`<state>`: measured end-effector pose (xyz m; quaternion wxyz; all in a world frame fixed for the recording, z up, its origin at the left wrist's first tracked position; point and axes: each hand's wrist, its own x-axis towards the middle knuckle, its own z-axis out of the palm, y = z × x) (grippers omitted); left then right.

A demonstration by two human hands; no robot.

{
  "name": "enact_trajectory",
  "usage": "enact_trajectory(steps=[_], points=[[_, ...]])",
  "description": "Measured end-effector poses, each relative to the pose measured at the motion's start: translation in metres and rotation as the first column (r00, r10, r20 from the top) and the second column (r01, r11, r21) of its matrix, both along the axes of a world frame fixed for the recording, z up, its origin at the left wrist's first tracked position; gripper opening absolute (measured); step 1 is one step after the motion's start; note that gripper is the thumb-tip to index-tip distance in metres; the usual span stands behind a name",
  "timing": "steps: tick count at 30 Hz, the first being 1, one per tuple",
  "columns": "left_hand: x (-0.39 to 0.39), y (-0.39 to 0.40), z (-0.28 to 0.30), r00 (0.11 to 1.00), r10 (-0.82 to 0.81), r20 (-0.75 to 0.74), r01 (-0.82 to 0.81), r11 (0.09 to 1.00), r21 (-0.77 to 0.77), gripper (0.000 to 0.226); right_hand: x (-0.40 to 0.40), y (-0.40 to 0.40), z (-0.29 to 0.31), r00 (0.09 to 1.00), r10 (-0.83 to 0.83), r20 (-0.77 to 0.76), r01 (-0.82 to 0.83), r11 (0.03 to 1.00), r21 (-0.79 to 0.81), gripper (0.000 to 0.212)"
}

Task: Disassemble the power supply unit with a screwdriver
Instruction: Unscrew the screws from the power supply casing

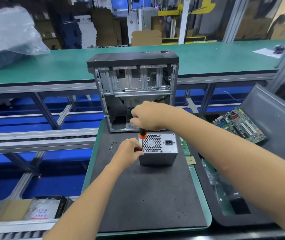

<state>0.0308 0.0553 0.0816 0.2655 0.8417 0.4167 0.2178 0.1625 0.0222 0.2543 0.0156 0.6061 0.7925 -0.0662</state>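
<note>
A grey metal power supply unit (159,153) stands on the black mat (147,196), its honeycomb fan grille and power socket facing up. My right hand (147,116) grips the black and orange handle of a screwdriver (142,134), held upright over the unit's top left corner. My left hand (129,151) pinches the unit's left edge by the screwdriver shaft. The tip is hidden behind my fingers.
An open, empty computer case (134,90) stands just behind the unit. A few small screws (112,145) lie on the mat to the left. A green memory stick (186,148), a CPU chip (191,160) and a tray with a motherboard (240,125) sit to the right.
</note>
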Motion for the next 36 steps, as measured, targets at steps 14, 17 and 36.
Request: enact_trajectory(steps=[14, 17, 36], points=[[0.001, -0.002, -0.001, 1.000, 0.014, 0.026, -0.014, 1.000, -0.010, 0.006, 0.004, -0.002, 0.005, 0.992, 0.113, 0.055, -0.114, 0.993, 0.010, 0.012], [0.001, -0.004, 0.000, 0.999, 0.019, 0.025, -0.020, 1.000, 0.012, 0.007, 0.004, -0.005, 0.007, 0.975, 0.208, -0.075, -0.214, 0.973, -0.086, 0.022], [0.001, -0.006, 0.002, 1.000, 0.027, -0.012, -0.027, 1.000, 0.011, 0.005, -0.006, -0.004, 0.001, 0.967, 0.063, 0.246, -0.093, 0.989, 0.112, 0.019]])
